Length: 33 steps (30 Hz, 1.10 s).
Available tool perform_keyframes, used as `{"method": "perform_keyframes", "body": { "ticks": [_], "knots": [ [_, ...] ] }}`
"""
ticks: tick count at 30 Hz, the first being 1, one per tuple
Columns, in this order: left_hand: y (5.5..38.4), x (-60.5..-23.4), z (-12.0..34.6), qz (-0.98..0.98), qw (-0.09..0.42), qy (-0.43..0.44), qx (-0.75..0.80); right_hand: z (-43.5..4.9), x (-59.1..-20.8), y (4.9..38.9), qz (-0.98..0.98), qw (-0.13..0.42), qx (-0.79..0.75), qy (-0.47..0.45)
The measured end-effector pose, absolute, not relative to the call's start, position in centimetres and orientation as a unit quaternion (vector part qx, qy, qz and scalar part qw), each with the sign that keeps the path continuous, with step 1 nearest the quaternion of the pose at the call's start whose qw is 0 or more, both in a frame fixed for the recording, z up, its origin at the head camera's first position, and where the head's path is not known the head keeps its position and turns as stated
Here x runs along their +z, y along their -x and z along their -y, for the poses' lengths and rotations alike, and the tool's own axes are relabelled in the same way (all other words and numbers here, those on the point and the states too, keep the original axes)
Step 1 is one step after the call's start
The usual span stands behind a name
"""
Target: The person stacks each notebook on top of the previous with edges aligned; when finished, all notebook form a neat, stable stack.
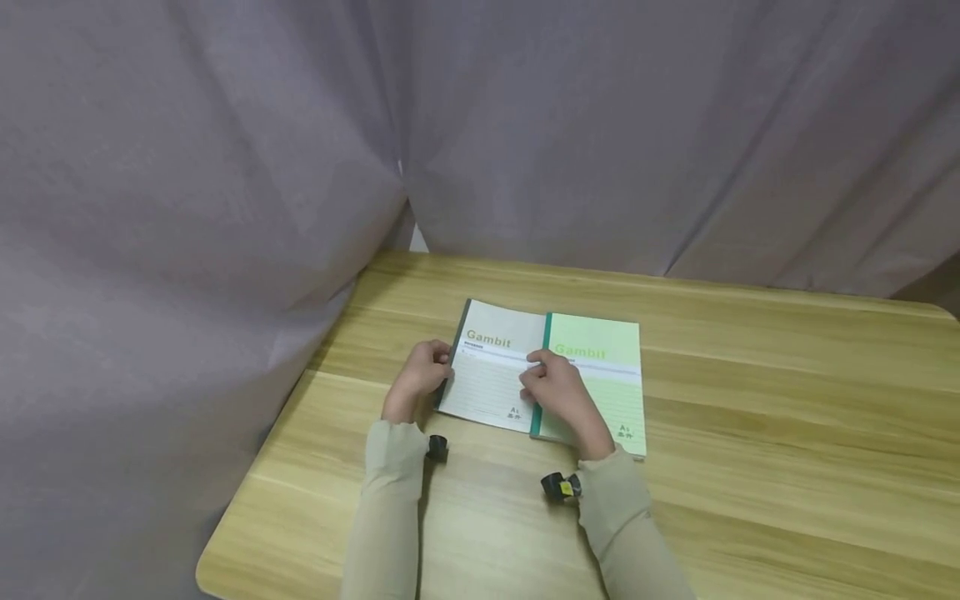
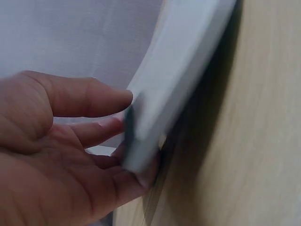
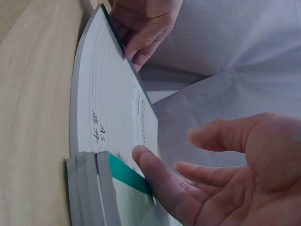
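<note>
A white notebook [image 1: 491, 354] printed "Gambit" lies at the left, its dark spine edge lifted off the table and its cover curving. My left hand [image 1: 422, 377] pinches that spine edge; in the left wrist view the thumb [image 2: 94, 96] is above and the fingers are underneath, partly hidden. To the right lies a light green notebook [image 1: 607, 400] with a green spine strip [image 3: 127, 174], on a small stack. My right hand [image 1: 558, 390] hovers over the seam between both notebooks, thumb and fingers apart, fingertips close to the green strip.
The notebooks lie on a wood-grain table [image 1: 772, 433]. Grey curtains [image 1: 540, 133] hang behind it and along its left side. Black cameras are strapped at both wrists, such as the right wrist camera [image 1: 558, 487].
</note>
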<state>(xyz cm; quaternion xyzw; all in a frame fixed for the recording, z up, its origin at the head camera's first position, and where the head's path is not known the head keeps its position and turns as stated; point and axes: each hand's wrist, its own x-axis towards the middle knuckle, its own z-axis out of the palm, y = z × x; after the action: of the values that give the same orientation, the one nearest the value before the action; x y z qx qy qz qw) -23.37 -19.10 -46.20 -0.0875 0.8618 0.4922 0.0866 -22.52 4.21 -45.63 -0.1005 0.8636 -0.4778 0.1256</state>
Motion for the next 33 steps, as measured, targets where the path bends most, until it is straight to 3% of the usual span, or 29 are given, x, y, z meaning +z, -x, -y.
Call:
{"method": "perform_keyframes", "body": {
  "ticks": [10,20,33],
  "knots": [
    [23.4,-46.6,18.7,-0.843,0.071,0.121,0.52,-4.2,-45.8,22.4,-0.855,0.127,-0.495,0.092],
    [23.5,-47.3,19.5,-0.791,0.054,0.175,0.583,-4.0,-45.7,22.6,-0.871,0.094,-0.475,0.086],
    [23.5,-47.1,20.7,-0.785,0.051,0.156,0.597,-3.6,-45.6,22.8,-0.879,0.094,-0.459,0.085]
  ]
}}
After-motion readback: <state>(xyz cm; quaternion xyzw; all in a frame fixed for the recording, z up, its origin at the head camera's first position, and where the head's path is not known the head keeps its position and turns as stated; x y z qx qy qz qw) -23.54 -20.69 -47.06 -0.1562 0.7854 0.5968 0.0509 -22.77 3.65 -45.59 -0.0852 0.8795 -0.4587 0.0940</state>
